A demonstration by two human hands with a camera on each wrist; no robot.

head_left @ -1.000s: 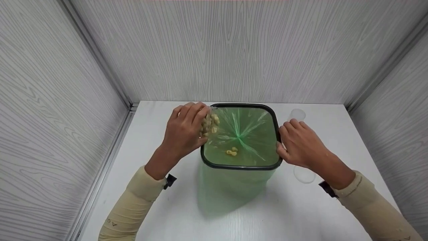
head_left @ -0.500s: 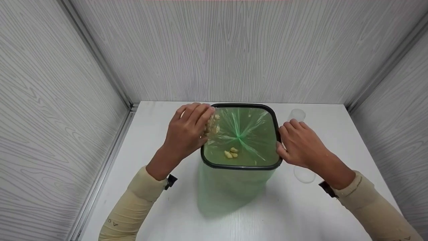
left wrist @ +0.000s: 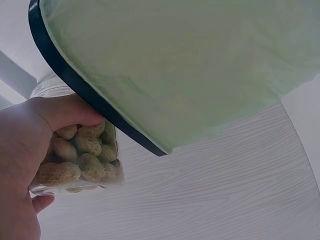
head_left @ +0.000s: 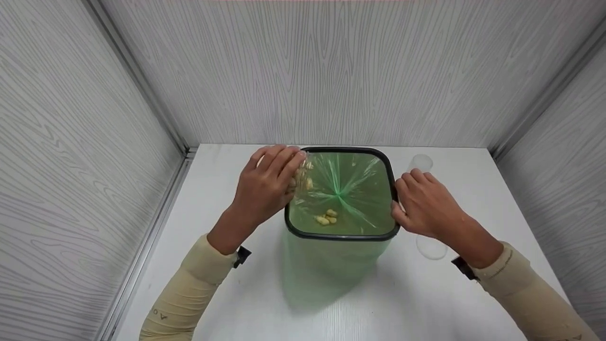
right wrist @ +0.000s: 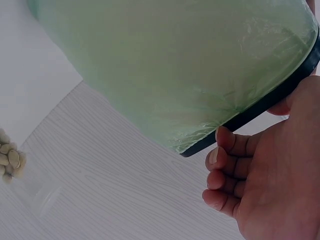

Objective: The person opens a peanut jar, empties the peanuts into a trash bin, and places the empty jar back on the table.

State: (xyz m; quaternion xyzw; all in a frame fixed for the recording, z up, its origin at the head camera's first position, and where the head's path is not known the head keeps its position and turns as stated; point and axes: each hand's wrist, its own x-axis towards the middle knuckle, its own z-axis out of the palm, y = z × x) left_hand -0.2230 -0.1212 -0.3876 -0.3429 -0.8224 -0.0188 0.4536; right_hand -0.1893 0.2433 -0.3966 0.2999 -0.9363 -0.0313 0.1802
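My left hand (head_left: 266,184) holds a clear plastic jar (head_left: 299,182) of unshelled peanuts (left wrist: 89,145), tipped on its side over the left rim of a trash bin (head_left: 338,237). In the left wrist view the thumb lies across the jar, close beside the dark rim. The bin has a black squarish rim and a thin green liner bag (head_left: 352,208) gathered at the centre. Several loose peanuts (head_left: 326,219) lie on the liner near the front. On the opposite side my right hand (head_left: 426,201) grips the rim, its fingers curled outside it in the right wrist view.
Behind the right hand stands a clear round container (head_left: 421,162). A clear round disc (head_left: 431,248) lies nearer on the white table (head_left: 236,293). Pale nuts (right wrist: 11,156) show at the left edge of the right wrist view. Grey wood-grain panels (head_left: 322,71) enclose the table.
My left hand has shifted slightly right with the jar, tipping it further over the bin. More peanuts lie on the liner than a second ago. The right hand has stayed put.
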